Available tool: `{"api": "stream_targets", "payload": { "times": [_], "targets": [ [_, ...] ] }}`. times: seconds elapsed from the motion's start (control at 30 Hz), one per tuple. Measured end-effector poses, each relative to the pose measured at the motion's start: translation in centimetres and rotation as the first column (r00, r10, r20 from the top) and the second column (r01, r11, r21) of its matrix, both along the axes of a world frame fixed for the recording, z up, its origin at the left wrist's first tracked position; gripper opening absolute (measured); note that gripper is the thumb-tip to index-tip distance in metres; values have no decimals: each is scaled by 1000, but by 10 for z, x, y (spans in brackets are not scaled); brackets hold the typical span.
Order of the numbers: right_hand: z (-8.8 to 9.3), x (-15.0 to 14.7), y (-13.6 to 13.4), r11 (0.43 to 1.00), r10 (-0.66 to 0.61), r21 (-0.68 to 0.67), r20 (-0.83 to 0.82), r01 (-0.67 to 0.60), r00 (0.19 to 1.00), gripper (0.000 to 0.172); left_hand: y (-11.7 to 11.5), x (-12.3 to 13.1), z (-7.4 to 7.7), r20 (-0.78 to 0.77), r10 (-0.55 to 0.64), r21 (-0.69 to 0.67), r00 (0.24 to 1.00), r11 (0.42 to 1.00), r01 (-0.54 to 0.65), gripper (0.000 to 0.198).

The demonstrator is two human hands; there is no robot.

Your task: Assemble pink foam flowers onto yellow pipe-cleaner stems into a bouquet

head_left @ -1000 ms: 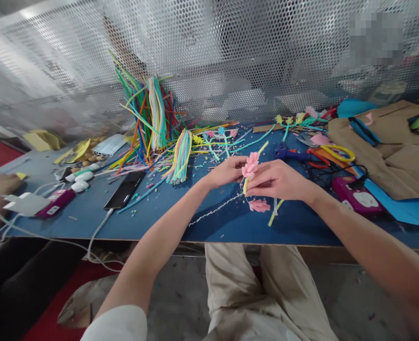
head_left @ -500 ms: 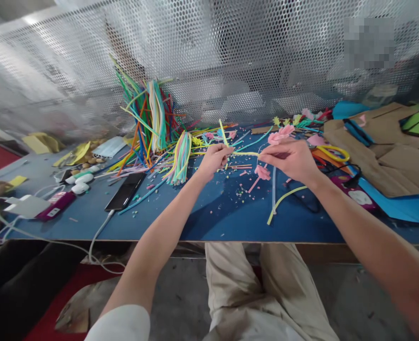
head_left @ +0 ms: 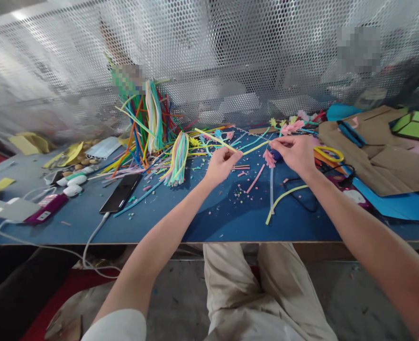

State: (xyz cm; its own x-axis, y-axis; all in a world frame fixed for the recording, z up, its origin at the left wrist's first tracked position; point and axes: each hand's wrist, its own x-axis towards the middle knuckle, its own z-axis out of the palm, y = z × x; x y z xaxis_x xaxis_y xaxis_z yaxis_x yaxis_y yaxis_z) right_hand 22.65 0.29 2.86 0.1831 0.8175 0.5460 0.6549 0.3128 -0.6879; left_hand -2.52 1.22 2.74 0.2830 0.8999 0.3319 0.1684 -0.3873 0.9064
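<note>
My left hand [head_left: 221, 164] is closed in a pinch on a thin yellow pipe cleaner [head_left: 214, 138] that runs up and left from its fingers. My right hand [head_left: 295, 152] pinches the other end of the same yellow stem, where a pink fuzzy flower [head_left: 292, 127] sticks out past the fingers. Both hands hover over the middle of the blue table [head_left: 213, 218]. A second pink flower piece [head_left: 268, 158] lies just under my right hand. A loose yellow-green pipe cleaner [head_left: 282, 201] lies on the table below it.
A bundle of coloured pipe cleaners [head_left: 152, 118] stands at the back by a perforated metal screen [head_left: 231, 57]. A black phone [head_left: 120, 193], chargers and cables lie left. Yellow-handled scissors [head_left: 328, 152], brown cardboard [head_left: 376, 151] and blue paper are right. Small scraps litter the tabletop.
Both hands moved away from me toward the back of the table and spread apart, stretching the yellow stem between them. The pink flower went from the centre to the right.
</note>
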Motion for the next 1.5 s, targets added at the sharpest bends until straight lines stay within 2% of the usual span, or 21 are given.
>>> {"api": "stream_targets", "payload": {
  "times": [0.1,0.2,0.27,0.37,0.47,0.53,0.63,0.73,0.83,0.93,1.03,1.13,1.2,1.27,1.4,1.5],
  "targets": [
    [-3,2,3,998,-25,-51,137,32,990,28,-8,1,3,-132,20,221,991,975,9,30],
    [-2,0,2,998,-4,-60,208,17,978,28,-12,0,6,-152,-1,351,988,935,55,31],
    [0,-2,0,998,41,-47,212,-31,976,28,-12,-1,8,-143,53,439,988,898,16,31],
    [2,-6,-4,993,114,-40,194,-108,974,27,-9,-5,9,-195,183,621,964,784,-23,28],
    [4,-9,-6,984,177,-63,162,-169,971,25,-5,-9,10,-359,321,763,876,641,78,32],
    [4,-11,-8,975,217,-80,159,-206,963,24,-3,-11,10,-440,401,787,804,604,129,40],
    [3,-15,-12,964,263,-83,200,-251,944,23,1,-11,8,-534,406,757,742,620,207,43],
    [2,-21,-15,950,313,-80,228,-302,922,21,4,-11,5,-633,311,656,709,702,278,41],
    [3,-26,-20,945,326,-69,237,-319,915,22,3,-11,1,-659,238,574,714,773,272,38],
    [8,-25,-22,973,201,64,242,-222,949,24,3,-10,-2,-611,280,574,741,801,170,35],
    [10,-18,-17,977,48,200,124,-72,991,36,4,-8,-3,-530,365,568,765,823,0,34],
    [2,-14,-5,986,55,164,-93,-39,994,50,4,-8,-2,-458,393,536,797,838,-104,31],
    [-7,-16,4,993,111,68,-261,-96,959,53,4,-8,-1,-400,405,523,822,838,-157,31],
    [-14,-22,8,977,195,-3,-390,-214,900,55,3,-7,-1,-355,411,523,840,832,-186,32],
    [-21,-38,6,914,365,21,-475,-404,801,54,3,-5,-7,-342,405,559,848,813,-163,30],
    [-23,-45,4,873,402,-5,-562,-488,723,55,3,-1,-13,-350,381,555,856,820,-138,29]
  ]
}}
